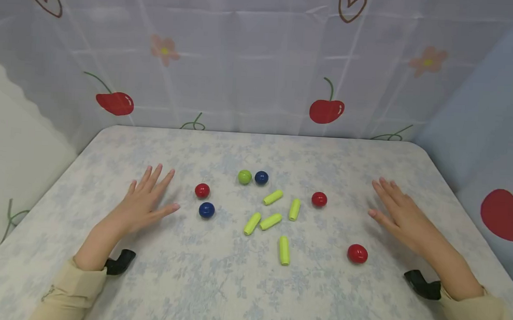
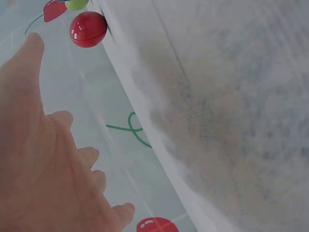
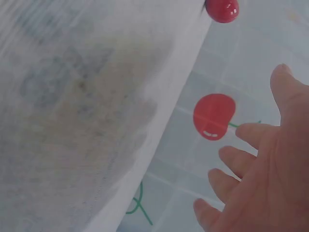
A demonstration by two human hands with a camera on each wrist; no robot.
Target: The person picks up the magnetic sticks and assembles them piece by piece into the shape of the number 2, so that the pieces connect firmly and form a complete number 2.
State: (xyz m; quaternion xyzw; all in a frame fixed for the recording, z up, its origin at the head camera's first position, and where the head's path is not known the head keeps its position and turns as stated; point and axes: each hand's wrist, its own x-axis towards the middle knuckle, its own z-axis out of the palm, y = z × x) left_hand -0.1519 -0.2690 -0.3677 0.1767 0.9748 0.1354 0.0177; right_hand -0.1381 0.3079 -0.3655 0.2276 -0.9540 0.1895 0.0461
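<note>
The left hand (image 1: pixel 142 207) is toward the left edge of the table (image 1: pixel 180 286), fingers spread wide, holding nothing; the right hand (image 1: pixel 403 213) is toward the right edge, fingers closer together, also holding nothing. Just inward of the left hand lie the left red ball (image 1: pixel 202 191) and, closer to the near edge, the front blue ball (image 1: pixel 207 210). Near the right hand, inward and toward the near edge, is the front red ball (image 1: pixel 358 254); the right red ball (image 1: pixel 319 199) lies left of that hand, slightly farther off. Between the hands, five sticks (image 1: pixel 270 221) lie mostly aslant, the one closest to the near edge pointing roughly at the far edge. Beyond them the green ball (image 1: pixel 244 177) sits just beside the back blue ball (image 1: pixel 262 177).
</note>
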